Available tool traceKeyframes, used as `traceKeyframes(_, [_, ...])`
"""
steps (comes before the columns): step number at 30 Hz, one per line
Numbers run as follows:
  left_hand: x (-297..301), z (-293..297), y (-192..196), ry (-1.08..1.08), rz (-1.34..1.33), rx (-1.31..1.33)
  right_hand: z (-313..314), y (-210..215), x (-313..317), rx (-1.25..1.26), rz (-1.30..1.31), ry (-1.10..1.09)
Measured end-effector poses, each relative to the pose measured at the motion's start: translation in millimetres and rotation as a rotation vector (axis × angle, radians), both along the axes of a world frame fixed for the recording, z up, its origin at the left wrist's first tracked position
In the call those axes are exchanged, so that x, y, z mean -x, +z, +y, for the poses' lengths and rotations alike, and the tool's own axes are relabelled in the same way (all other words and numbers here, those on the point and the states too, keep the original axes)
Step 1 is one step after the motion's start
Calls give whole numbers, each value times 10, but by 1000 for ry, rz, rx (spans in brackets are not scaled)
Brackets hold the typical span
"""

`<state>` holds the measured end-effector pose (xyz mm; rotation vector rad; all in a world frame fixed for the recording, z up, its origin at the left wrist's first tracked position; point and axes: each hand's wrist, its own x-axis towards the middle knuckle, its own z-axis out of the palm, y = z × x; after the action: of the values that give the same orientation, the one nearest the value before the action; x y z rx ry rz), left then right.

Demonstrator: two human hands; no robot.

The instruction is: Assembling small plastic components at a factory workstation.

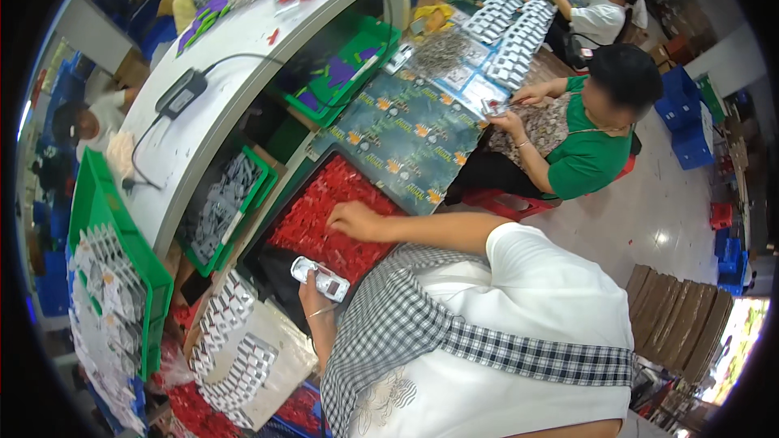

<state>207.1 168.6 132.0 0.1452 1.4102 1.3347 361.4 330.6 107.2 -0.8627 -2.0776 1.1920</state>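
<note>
My left hand (315,302) is closed around a white toy car (323,279) with dark windows, held at the near edge of a black tray (272,227). Red plastic parts (304,211) fill much of that tray in a loose heap. Over the heap is my right hand (357,221), its fingers bent and drawn together, with the tips down at the red pieces. Whatever may be between those fingertips is too small to make out.
Rows of white car pieces (251,365) lie on a board near my left arm. Green bins hold grey parts (223,207) and purple parts (337,73). A co-worker in green (588,154) sits beyond the patterned tabletop (406,134). A power adapter (181,93) lies on the curved white counter.
</note>
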Motion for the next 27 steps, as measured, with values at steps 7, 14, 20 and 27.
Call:
traceKeyframes(7, [-254, 356, 323, -65, -234, -172, -362, 608, 31, -261, 304, 301])
traceKeyframes(14, [-494, 425, 681, -129, -156, -182, -305, 780, -87, -846, 29, 141])
traceKeyframes(20, [-478, 350, 621, -82, -140, -161, -384, 770, -104, -723, -79, 187])
traceKeyframes(27, [-430, 250, 521, -81, -139, -146, -465, 729, -184, -701, -256, 395])
